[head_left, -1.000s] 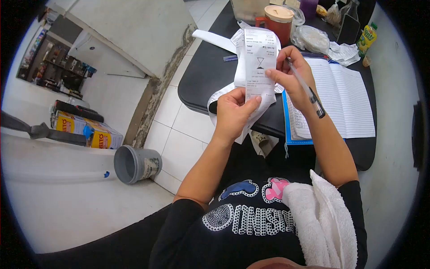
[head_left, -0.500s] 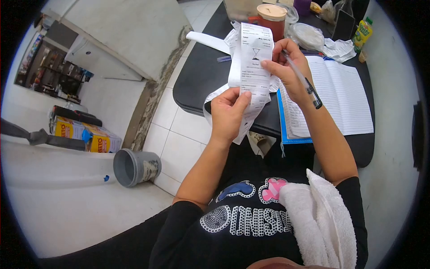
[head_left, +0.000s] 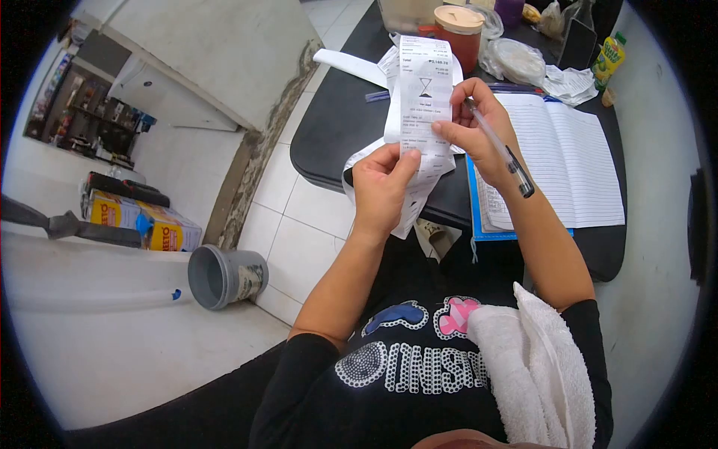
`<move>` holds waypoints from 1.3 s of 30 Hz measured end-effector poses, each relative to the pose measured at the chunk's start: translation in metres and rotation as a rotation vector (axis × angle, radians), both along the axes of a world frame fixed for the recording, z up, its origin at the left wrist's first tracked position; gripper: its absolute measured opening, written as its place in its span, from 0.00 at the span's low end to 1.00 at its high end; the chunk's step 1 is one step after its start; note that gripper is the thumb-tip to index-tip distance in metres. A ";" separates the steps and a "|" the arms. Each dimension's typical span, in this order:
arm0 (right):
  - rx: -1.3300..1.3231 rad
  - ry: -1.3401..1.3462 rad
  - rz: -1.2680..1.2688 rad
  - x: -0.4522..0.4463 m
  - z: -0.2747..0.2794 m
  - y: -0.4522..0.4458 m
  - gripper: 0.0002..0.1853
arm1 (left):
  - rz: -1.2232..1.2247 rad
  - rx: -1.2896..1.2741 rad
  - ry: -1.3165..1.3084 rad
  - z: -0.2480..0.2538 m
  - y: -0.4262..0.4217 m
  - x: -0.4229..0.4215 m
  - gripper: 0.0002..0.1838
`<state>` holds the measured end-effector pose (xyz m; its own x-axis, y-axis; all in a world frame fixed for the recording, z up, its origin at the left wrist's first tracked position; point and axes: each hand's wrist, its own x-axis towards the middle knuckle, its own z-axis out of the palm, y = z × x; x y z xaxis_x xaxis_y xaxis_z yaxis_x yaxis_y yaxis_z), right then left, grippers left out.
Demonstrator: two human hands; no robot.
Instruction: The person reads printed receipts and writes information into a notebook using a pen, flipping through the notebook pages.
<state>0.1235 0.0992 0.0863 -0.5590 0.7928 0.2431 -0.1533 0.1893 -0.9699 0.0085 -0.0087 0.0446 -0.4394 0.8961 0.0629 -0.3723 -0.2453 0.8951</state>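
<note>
A long printed receipt (head_left: pixel 425 97) is held up over the near edge of the black table. My left hand (head_left: pixel 383 187) pinches its lower part between thumb and fingers. On the receipt's right edge, my right hand (head_left: pixel 482 138) grips it with the thumb in front, and a clear pen with a black cap (head_left: pixel 510 159) rests in the same hand, slanting down over the wrist. More white paper strips (head_left: pixel 351 66) lie behind and below the receipt. Beside my right hand, an open lined notebook (head_left: pixel 587 161) lies on a blue cover (head_left: pixel 476 202).
A red mug with a pale lid (head_left: pixel 458 37), a plastic-wrapped bundle (head_left: pixel 516 61), crumpled paper (head_left: pixel 570 86) and a yellow-green bottle (head_left: pixel 608 61) stand or lie at the table's far side. A grey bucket (head_left: pixel 228 277) lies on the floor at left. A white towel (head_left: pixel 523 367) hangs over my shirt.
My right hand has slid slightly down along the receipt's edge. The receipt, held by both hands, has shifted a little left and tilts slightly differently from before.
</note>
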 end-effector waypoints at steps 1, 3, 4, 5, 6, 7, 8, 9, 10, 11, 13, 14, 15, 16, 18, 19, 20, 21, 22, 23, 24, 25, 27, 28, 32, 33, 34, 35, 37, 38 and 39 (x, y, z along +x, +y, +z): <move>0.012 0.005 -0.009 0.000 0.000 0.000 0.16 | -0.001 -0.007 0.007 0.001 0.000 0.001 0.10; 0.035 0.014 -0.028 -0.001 0.000 0.003 0.16 | -0.003 -0.021 0.021 0.003 -0.001 0.003 0.10; 0.033 0.015 -0.028 -0.001 0.001 0.003 0.16 | -0.007 -0.026 0.027 0.003 -0.001 0.003 0.10; 0.031 0.017 -0.027 -0.001 0.003 0.004 0.16 | -0.012 -0.031 0.033 0.003 -0.002 0.003 0.10; 0.030 0.018 -0.026 -0.001 0.004 0.005 0.16 | -0.015 -0.035 0.039 0.003 -0.002 0.003 0.10; 0.041 0.020 -0.029 -0.002 0.004 0.007 0.16 | -0.015 -0.035 0.037 0.003 -0.002 0.002 0.10; 0.053 0.022 -0.032 -0.002 0.003 0.008 0.16 | -0.015 -0.035 0.036 0.003 -0.002 0.002 0.09; 0.065 0.024 -0.035 -0.003 0.002 0.008 0.16 | -0.015 -0.034 0.034 0.003 -0.003 0.002 0.09; 0.055 0.035 -0.033 -0.003 0.001 0.009 0.16 | -0.016 -0.032 0.030 0.003 -0.003 0.002 0.09; 0.045 0.047 -0.032 -0.004 0.001 0.010 0.16 | -0.017 -0.030 0.026 0.003 -0.003 0.002 0.09; 0.035 0.058 -0.028 -0.004 0.002 0.011 0.16 | -0.011 -0.026 0.022 0.004 -0.003 0.003 0.09; 0.034 0.058 -0.025 -0.004 0.002 0.011 0.16 | -0.004 -0.024 0.020 0.006 -0.002 0.004 0.09; 0.032 0.058 -0.023 -0.004 0.003 0.011 0.16 | 0.003 -0.023 0.019 0.006 -0.002 0.004 0.09; 0.035 0.061 -0.019 -0.004 0.003 0.011 0.16 | 0.001 -0.010 0.017 0.006 -0.002 0.004 0.09; 0.041 0.067 -0.013 -0.004 0.004 0.010 0.16 | -0.003 0.014 0.012 0.005 -0.001 0.004 0.09; 0.029 0.079 -0.008 -0.004 0.004 0.010 0.16 | 0.006 0.010 0.020 0.005 -0.001 0.004 0.09; 0.017 0.091 -0.005 -0.005 0.003 0.009 0.16 | 0.012 0.005 0.027 0.005 -0.001 0.003 0.09; 0.005 0.103 -0.002 -0.004 0.004 0.009 0.16 | 0.017 0.001 0.035 0.004 0.000 0.003 0.09; -0.003 0.079 0.009 -0.003 0.004 0.009 0.17 | 0.016 -0.005 0.028 0.004 0.000 0.003 0.09; -0.010 0.056 0.021 -0.001 0.005 0.009 0.17 | 0.014 -0.009 0.021 0.004 0.000 0.003 0.09; -0.014 0.034 0.032 0.000 0.006 0.009 0.18 | 0.012 -0.010 0.015 0.004 0.001 0.004 0.09; -0.007 0.031 0.025 0.001 0.008 0.009 0.18 | 0.021 -0.017 0.021 0.004 0.001 0.004 0.09; 0.008 0.027 0.011 0.000 0.009 0.008 0.18 | 0.040 -0.027 0.035 0.004 0.001 0.005 0.09; 0.027 -0.006 -0.003 0.001 0.009 0.009 0.17 | 0.029 -0.010 0.002 0.006 0.001 0.006 0.09; -0.011 0.021 0.016 0.001 0.010 0.008 0.17 | 0.027 -0.003 -0.007 0.005 0.001 0.006 0.09; -0.013 0.028 0.021 0.001 0.009 0.009 0.17 | 0.025 -0.001 -0.008 0.005 0.001 0.007 0.09; -0.014 0.036 0.026 0.001 0.008 0.010 0.17 | 0.024 0.002 -0.009 0.006 0.001 0.007 0.09; -0.008 0.037 0.027 0.001 0.007 0.010 0.17 | 0.024 0.005 -0.010 0.006 0.001 0.007 0.09; 0.006 0.040 0.030 0.001 0.006 0.012 0.17 | 0.027 0.011 -0.012 0.006 0.002 0.007 0.09; 0.003 0.032 0.030 0.001 0.006 0.012 0.17 | 0.025 0.008 -0.006 0.006 0.002 0.007 0.09; 0.001 0.023 0.029 0.002 0.006 0.012 0.17 | 0.023 0.005 0.000 0.006 0.001 0.007 0.08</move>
<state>0.1252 0.1112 0.0925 -0.5756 0.7762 0.2572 -0.1810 0.1857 -0.9658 0.0157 -0.0074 0.0505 -0.4600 0.8854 0.0671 -0.3662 -0.2580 0.8941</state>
